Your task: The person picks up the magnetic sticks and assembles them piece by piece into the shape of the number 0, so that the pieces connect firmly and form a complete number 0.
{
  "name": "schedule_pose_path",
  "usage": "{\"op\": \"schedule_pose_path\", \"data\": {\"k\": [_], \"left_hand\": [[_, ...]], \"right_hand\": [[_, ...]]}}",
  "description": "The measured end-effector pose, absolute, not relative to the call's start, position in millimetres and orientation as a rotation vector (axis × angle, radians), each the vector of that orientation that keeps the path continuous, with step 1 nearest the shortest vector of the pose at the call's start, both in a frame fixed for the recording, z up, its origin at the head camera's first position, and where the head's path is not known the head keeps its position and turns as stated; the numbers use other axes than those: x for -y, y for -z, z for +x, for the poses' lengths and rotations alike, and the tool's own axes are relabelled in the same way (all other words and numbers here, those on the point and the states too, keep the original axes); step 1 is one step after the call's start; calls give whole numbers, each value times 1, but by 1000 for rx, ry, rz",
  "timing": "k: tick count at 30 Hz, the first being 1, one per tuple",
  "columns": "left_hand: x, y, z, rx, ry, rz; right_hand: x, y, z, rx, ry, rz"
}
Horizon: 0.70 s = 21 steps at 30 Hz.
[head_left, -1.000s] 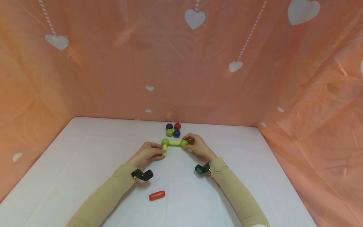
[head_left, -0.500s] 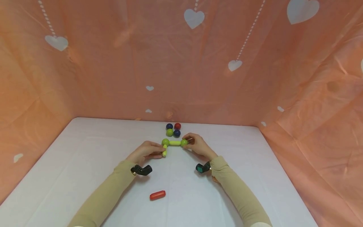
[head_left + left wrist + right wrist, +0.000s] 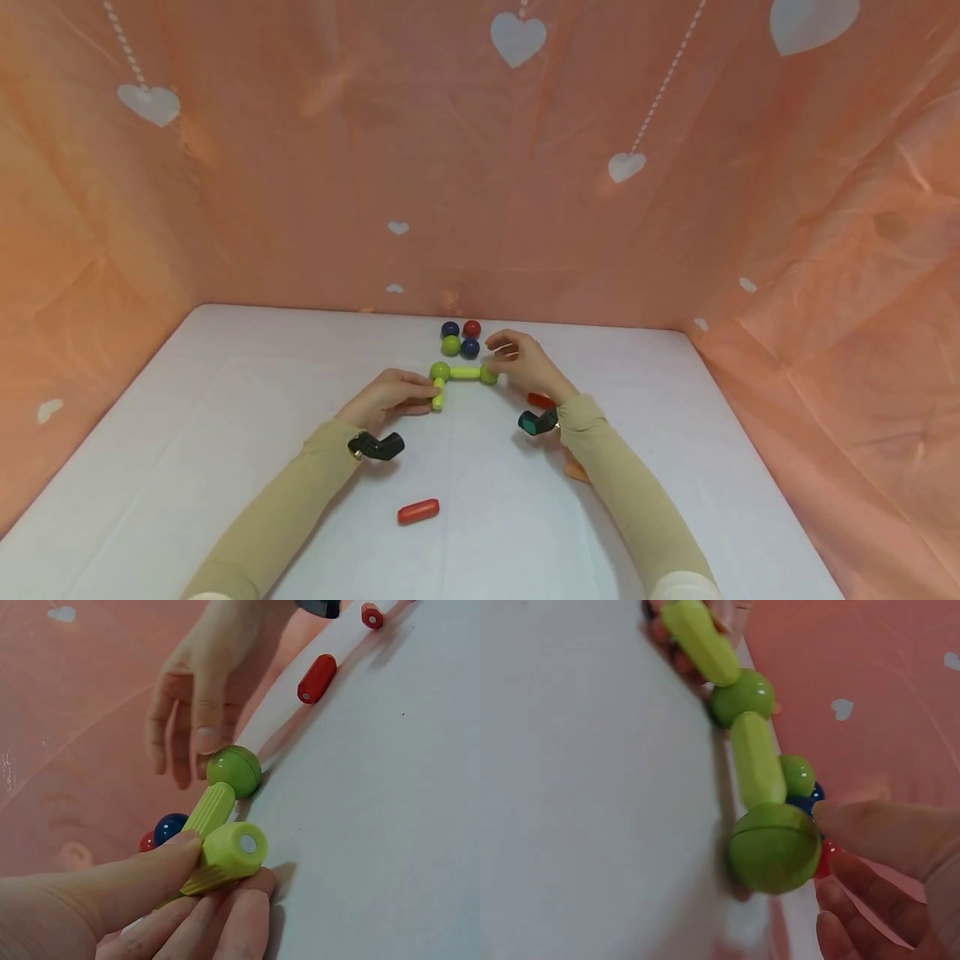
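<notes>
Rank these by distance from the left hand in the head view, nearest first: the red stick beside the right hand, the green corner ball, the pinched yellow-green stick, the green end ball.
1. Pinched yellow-green stick: in the left hand.
2. Green corner ball: at that stick's far end.
3. Green end ball: farther right.
4. Red stick: rightmost, partly hidden.

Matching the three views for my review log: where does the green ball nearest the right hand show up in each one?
Head: the green ball is just right of centre, below mid-height, by the right hand.
Left wrist: almost dead centre.
Right wrist: in the lower half, right of centre.
Shared landmark: the yellow-green rod that meets this ball, visible in all three views.
</notes>
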State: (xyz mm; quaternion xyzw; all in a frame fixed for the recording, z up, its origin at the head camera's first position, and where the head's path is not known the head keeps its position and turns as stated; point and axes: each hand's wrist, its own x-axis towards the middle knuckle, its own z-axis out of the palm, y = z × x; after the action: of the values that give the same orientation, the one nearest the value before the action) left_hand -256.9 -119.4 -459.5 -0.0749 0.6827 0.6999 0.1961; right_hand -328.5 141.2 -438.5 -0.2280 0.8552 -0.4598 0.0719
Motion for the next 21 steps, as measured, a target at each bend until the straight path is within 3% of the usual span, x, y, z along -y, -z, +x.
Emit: {"op": "schedule_pose_path", "data": {"k": [21], "left_hand": [[120,459,-264,-1939,-1869,-169]], "right_hand": [[-105,446,-355,-2583,1405,-729]]}}
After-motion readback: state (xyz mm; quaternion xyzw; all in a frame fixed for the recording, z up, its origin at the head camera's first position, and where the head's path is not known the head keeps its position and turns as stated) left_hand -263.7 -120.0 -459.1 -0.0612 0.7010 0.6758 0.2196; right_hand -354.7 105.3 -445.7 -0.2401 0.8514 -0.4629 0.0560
